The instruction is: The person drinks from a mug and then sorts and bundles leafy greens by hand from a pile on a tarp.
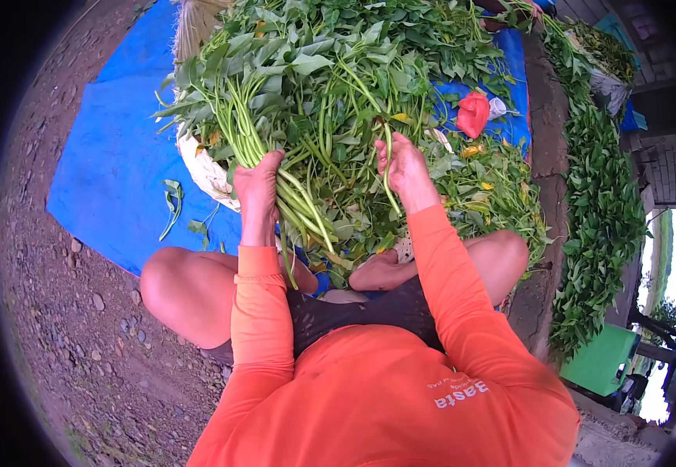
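My left hand (257, 185) is closed around a bunch of water spinach (241, 117), its long pale-green stems sticking out below the fist and its leaves fanning out above. My right hand (406, 165) pinches a single water spinach stem (388, 148) between thumb and fingers, a little apart from the bunch. Beneath and beyond both hands spreads a large heap of leafy water spinach (369, 47), with some yellowed leaves mixed in.
A blue tarp (112, 148) lies under the heap, with a loose sprig (172, 206) on it. At the right are a red plastic bag (472, 114), a white cup (497, 108), a concrete edge (546, 156), a long row of greens (598, 194) and a green container (601, 359).
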Available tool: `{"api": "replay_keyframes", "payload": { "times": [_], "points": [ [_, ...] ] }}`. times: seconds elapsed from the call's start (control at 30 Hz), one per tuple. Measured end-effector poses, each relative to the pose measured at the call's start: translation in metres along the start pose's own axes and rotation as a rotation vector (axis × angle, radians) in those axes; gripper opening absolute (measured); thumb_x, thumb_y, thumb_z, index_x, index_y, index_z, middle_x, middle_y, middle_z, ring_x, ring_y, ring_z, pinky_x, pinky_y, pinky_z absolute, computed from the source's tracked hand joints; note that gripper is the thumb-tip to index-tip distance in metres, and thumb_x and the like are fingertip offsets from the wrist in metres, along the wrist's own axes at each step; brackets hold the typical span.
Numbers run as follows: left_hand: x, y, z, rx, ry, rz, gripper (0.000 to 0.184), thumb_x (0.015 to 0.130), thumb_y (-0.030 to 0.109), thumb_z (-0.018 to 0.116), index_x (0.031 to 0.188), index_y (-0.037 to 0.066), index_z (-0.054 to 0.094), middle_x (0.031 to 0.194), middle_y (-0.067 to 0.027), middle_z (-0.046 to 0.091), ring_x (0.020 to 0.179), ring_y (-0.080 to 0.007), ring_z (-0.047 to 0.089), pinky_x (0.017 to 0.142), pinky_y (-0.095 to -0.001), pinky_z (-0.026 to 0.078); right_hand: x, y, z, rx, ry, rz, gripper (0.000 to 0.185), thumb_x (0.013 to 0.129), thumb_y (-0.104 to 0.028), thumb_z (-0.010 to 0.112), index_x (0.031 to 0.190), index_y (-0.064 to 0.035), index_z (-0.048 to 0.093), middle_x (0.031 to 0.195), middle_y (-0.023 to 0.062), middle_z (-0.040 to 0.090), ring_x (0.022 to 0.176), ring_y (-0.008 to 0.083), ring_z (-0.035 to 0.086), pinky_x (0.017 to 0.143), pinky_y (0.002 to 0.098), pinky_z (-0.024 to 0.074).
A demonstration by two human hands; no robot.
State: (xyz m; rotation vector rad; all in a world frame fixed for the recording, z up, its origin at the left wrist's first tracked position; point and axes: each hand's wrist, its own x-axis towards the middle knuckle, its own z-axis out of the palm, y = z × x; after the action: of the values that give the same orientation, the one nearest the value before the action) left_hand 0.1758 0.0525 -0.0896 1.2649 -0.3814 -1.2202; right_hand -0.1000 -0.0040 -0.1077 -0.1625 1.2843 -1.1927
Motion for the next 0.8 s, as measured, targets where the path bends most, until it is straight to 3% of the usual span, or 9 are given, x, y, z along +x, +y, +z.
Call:
{"api": "replay_keyframes", "payload": {
  "times": [0.13,0.23,0.37,0.4,0.5,0.53,0.63,0.67,0.8],
  "points": [
    [-0.007,-0.001,0.006,0.013,0.033,0.006,0.023,0.083,0.006,0.081,0.100,-0.002,0.067,0.084,-0.0073,0.070,0.063,-0.0162,0.064,0.058,-0.0324,0.053,0.012,-0.003,-0.012,-0.184,-0.045,-0.103,0.044,0.100,0.005,0.047,0.142,-0.0031,0.054,0.100,0.0134,0.068,0.073,0.0182,0.065,0.057,0.0331,0.0554],
    [-0.008,-0.002,0.003,-0.010,-0.031,-0.025,0.028,0.083,0.006,0.082,0.104,-0.005,0.067,0.086,-0.0095,0.073,0.064,-0.0189,0.069,0.059,-0.0327,0.059,0.015,-0.006,-0.015,-0.313,-0.117,-0.217,0.043,0.102,0.002,0.050,0.145,-0.0007,0.055,0.103,0.0127,0.069,0.074,0.0184,0.067,0.059,0.0333,0.0583],
    [-0.008,-0.002,-0.002,0.042,-0.007,-0.019,0.026,0.084,0.008,0.082,0.102,-0.004,0.069,0.085,-0.0091,0.073,0.065,-0.0181,0.070,0.059,-0.0326,0.058,0.005,-0.009,-0.009,-0.796,-0.050,-0.255,0.027,0.102,-0.005,0.059,0.127,-0.0027,0.069,0.104,0.0087,0.072,0.077,0.0163,0.070,0.064,0.0306,0.0605],
    [-0.010,-0.002,-0.004,0.059,0.001,-0.022,0.026,0.084,0.008,0.082,0.102,-0.004,0.069,0.085,-0.0090,0.073,0.065,-0.0179,0.070,0.059,-0.0326,0.058,0.002,-0.005,-0.011,-0.812,0.005,-0.249,0.022,0.097,-0.005,0.063,0.116,-0.0048,0.075,0.104,0.0075,0.074,0.084,0.0176,0.071,0.073,0.0334,0.0610],
    [-0.004,-0.003,-0.009,0.065,0.013,-0.034,0.024,0.086,0.011,0.082,0.102,-0.002,0.070,0.083,-0.0070,0.072,0.062,-0.0165,0.067,0.056,-0.0318,0.056,0.030,0.034,-0.049,-1.177,-0.192,-0.674,0.020,0.091,-0.001,0.061,0.104,-0.0038,0.076,0.107,0.0125,0.073,0.094,0.0261,0.071,0.084,0.0374,0.0591],
    [-0.004,-0.001,-0.008,0.066,0.018,-0.029,0.023,0.086,0.011,0.082,0.101,-0.001,0.070,0.081,-0.0061,0.071,0.061,-0.0162,0.067,0.056,-0.0317,0.055,0.024,0.045,-0.054,-1.209,-0.209,-0.792,0.020,0.085,-0.001,0.062,0.098,-0.0039,0.077,0.110,0.0155,0.073,0.101,0.0347,0.070,0.094,0.0415,0.0554],
    [-0.012,0.009,-0.004,0.076,0.041,-0.041,0.018,0.088,0.011,0.081,0.097,0.001,0.069,0.077,-0.0032,0.067,0.059,-0.0146,0.064,0.054,-0.0301,0.052,0.015,0.061,-0.070,-1.462,-0.363,-0.948,0.023,0.089,-0.004,0.063,0.106,-0.0051,0.077,0.106,0.0146,0.075,0.097,0.0278,0.072,0.092,0.0358,0.0562],
    [-0.011,0.006,-0.006,0.080,0.043,-0.041,0.017,0.088,0.011,0.081,0.097,0.001,0.069,0.077,-0.0033,0.068,0.059,-0.0145,0.064,0.054,-0.0300,0.052,0.012,0.060,-0.069,-1.460,-0.356,-0.714,0.021,0.091,-0.007,0.062,0.106,-0.0042,0.077,0.108,0.0157,0.075,0.096,0.0311,0.072,0.091,0.0372,0.0567],
    [-0.005,0.008,-0.003,0.027,0.031,-0.031,0.017,0.089,0.010,0.081,0.099,0.000,0.071,0.077,-0.0042,0.069,0.059,-0.0145,0.064,0.054,-0.0297,0.052,0.014,0.060,-0.040,-1.170,-0.056,-0.872,0.020,0.095,-0.015,0.066,0.105,-0.0015,0.077,0.105,0.0171,0.075,0.097,0.0342,0.074,0.090,0.0395,0.0580]
  ]
}}
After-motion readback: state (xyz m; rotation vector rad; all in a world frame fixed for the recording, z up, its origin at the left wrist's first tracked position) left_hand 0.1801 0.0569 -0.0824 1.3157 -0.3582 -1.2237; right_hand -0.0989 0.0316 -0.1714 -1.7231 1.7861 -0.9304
